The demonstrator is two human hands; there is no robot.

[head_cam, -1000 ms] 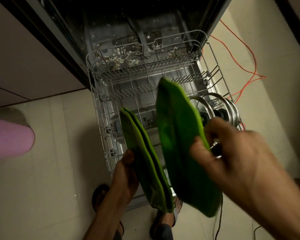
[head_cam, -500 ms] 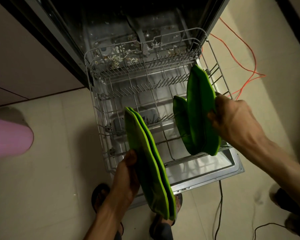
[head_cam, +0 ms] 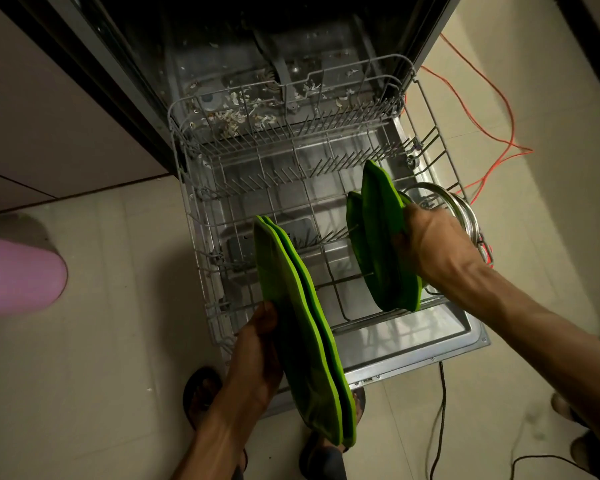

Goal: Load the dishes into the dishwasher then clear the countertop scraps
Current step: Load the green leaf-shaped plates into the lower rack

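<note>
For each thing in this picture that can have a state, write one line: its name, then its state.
Dishwasher door: open, folded down.
Lower rack: pulled out over the door.
Left hand: grips a stack of green plates, held on edge, not yet racked.
Right hand: grips a green plate standing upright in the rack.
Steel lids: upright at the rack's right side.
Tub floor: littered with scraps.

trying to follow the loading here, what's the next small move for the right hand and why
Probably let go of the green plate and reach back for another. The right hand grips it upright in the rack beside another plate, apparently seated, while the left hand holds a stack of plates waiting.
</note>
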